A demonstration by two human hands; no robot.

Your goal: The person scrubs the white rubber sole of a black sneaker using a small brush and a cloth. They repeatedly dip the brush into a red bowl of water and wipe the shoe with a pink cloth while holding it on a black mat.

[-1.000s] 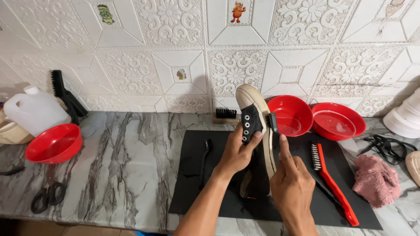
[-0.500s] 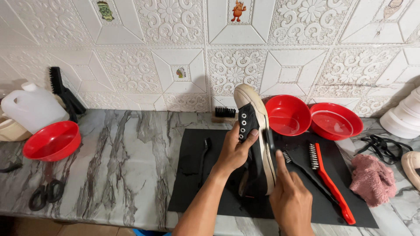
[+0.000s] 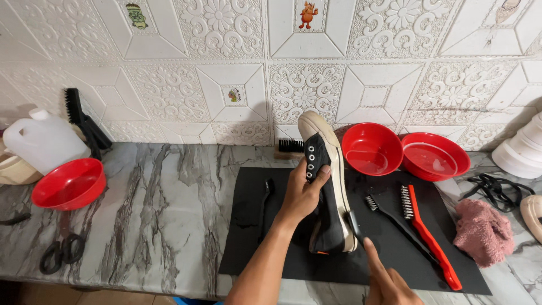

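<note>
The left hand (image 3: 302, 195) wraps its fingers around a black canvas sneaker (image 3: 327, 186) with a cream rubber sole, propped toe-up at the centre of a flat black mat (image 3: 248, 237). The right hand (image 3: 389, 282), at five o'clock, pinches a slim black brush handle (image 3: 357, 225) against the sole. Two glossy red bowls (image 3: 372, 148) sit at one o'clock. Since earlier, the right hand has dropped lower.

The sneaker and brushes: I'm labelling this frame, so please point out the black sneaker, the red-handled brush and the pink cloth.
black sneaker (image 3: 327, 226): head view, on its black canvas side.
red-handled brush (image 3: 432, 243): head view, midway along its red handle.
pink cloth (image 3: 481, 230): head view, on the middle of the crumpled fabric.
</note>
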